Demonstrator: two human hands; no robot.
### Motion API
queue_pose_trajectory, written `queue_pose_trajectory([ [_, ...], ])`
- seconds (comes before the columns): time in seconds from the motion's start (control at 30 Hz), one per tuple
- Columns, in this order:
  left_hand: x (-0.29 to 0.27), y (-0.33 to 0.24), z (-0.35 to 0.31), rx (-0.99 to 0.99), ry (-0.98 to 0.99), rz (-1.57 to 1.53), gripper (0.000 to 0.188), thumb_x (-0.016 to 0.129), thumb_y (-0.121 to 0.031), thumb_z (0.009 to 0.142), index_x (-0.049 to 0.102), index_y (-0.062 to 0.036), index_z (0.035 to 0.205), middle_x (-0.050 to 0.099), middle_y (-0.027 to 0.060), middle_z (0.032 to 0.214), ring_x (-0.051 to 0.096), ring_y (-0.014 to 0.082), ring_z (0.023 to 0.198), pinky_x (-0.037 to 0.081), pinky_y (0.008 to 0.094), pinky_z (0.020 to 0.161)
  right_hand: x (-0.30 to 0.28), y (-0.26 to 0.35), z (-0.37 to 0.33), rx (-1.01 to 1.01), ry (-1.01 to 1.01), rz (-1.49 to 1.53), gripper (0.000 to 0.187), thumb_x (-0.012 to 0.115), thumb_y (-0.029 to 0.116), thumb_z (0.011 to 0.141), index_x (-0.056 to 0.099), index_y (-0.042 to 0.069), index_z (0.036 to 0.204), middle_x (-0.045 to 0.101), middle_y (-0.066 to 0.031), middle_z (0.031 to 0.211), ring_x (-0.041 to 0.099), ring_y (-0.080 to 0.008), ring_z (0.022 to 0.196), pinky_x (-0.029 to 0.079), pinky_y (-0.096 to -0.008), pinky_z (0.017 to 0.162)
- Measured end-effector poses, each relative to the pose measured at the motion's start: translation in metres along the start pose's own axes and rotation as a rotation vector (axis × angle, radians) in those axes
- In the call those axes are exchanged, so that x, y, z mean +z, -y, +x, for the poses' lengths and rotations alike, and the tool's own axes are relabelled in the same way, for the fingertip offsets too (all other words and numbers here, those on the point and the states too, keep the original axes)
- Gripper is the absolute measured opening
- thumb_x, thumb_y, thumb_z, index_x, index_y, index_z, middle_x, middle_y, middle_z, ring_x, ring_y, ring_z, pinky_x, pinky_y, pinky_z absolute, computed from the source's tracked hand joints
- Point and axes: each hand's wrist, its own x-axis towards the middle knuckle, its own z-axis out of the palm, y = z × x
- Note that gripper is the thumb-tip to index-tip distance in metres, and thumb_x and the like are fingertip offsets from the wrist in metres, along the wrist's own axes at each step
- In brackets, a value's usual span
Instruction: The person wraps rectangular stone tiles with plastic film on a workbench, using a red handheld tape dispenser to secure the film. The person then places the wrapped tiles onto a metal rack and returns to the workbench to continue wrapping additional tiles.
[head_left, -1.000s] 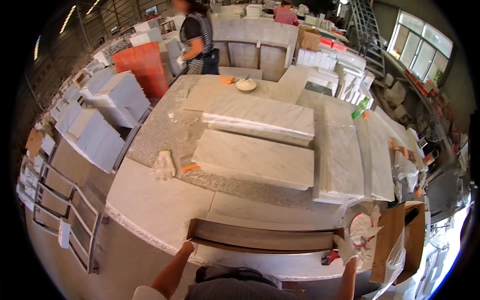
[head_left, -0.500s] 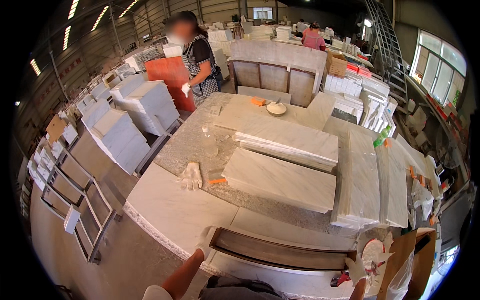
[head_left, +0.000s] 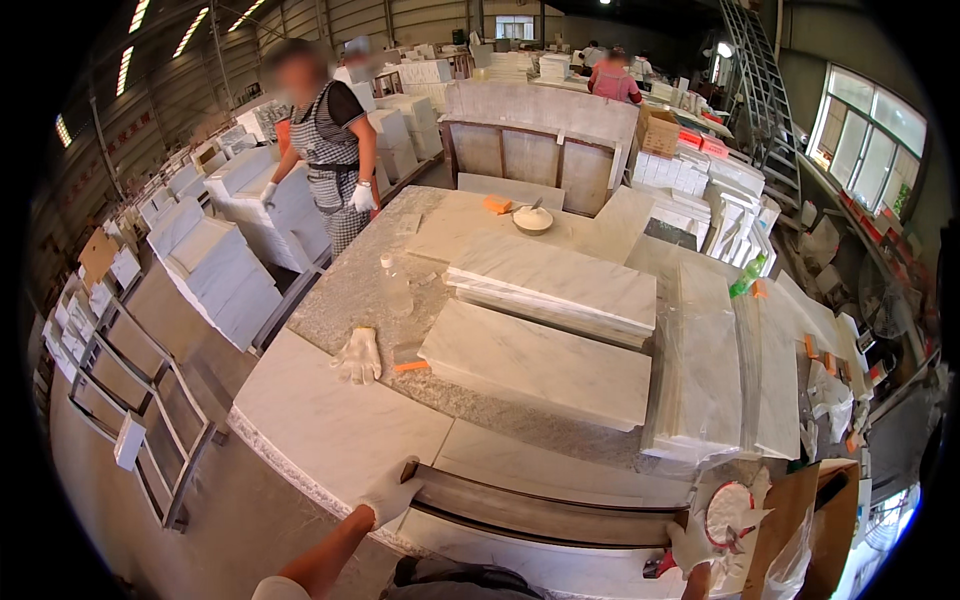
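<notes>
A long, narrow, shallow frame with brown edges (head_left: 545,518) spans the near side of the stone-topped table. My left hand (head_left: 392,494), in a white glove, grips its left end. At the right end my right hand (head_left: 692,545), gloved too, closes round the edge; its fingers are partly hidden. Pale marble slabs (head_left: 345,430) lie under and beyond the frame. Beside my right hand stand a round tub of white paste (head_left: 729,514) and a red-handled tool (head_left: 658,566), whose kind I cannot make out.
A loose glove (head_left: 358,357) and an orange-edged scraper (head_left: 410,363) lie left of stacked slabs (head_left: 535,365). Farther back sit a bowl of white powder (head_left: 532,221) and a clear bottle (head_left: 396,285). A cardboard box (head_left: 805,535) stands at right. A co-worker (head_left: 335,150) stands beyond the table's far left.
The frame has tilted, so its surface looks paler and its inside shows less. The co-worker has moved left and turned; the red board there is mostly out of sight.
</notes>
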Motion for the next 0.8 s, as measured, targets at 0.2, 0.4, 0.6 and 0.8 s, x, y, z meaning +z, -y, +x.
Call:
queue_pose_trajectory([
  [0.2, -0.003, 0.012, 0.001, 0.076, -0.073, 0.239, 0.028, 0.053, -0.013, 0.089, 0.054, 0.0044, 0.111, 0.062, 0.0279, 0.101, 0.06, 0.0406, 0.096, 0.046, 0.042, 0.086, 0.009, -0.005, 0.004, 0.085, 0.012, 0.236, 0.04, 0.054, 0.019, 0.09, 0.058, -0.003, 0.122, 0.066, -0.0092, 0.102, 0.058, -0.0201, 0.096, 0.046, -0.0338, 0.087],
  [0.4, 0.018, -0.012, -0.017, 0.186, -0.515, 0.206, 0.024, 0.064, -0.021, 0.088, 0.06, 0.0001, 0.097, 0.063, 0.0225, 0.094, 0.062, 0.0338, 0.089, 0.05, 0.0399, 0.079, 0.009, -0.013, 0.015, 0.005, 0.082, 0.56, 0.035, 0.063, 0.014, 0.085, 0.064, -0.001, 0.117, 0.067, -0.0065, 0.101, 0.061, -0.018, 0.096, 0.05, -0.0319, 0.084],
  [0.6, 0.012, -0.01, -0.025, 0.309, -0.585, 0.48, 0.025, 0.067, -0.026, 0.088, 0.065, -0.0051, 0.102, 0.067, 0.0162, 0.091, 0.066, 0.033, 0.08, 0.052, 0.042, 0.072, 0.01, -0.021, 0.038, -0.042, 0.22, 0.314, 0.035, 0.066, 0.014, 0.083, 0.065, 0.0, 0.116, 0.068, -0.0062, 0.099, 0.062, -0.018, 0.093, 0.05, -0.0316, 0.083],
  [0.8, 0.005, -0.026, -0.043, 0.449, -0.278, 0.868, 0.036, 0.063, -0.037, 0.088, 0.066, -0.0061, 0.105, 0.062, 0.0143, 0.104, 0.06, 0.035, 0.097, 0.047, 0.0437, 0.088, 0.012, -0.035, 0.054, -0.08, 0.276, 0.197, 0.036, 0.069, 0.014, 0.081, 0.066, 0.001, 0.114, 0.069, -0.006, 0.097, 0.063, -0.0181, 0.091, 0.051, -0.0313, 0.082],
])
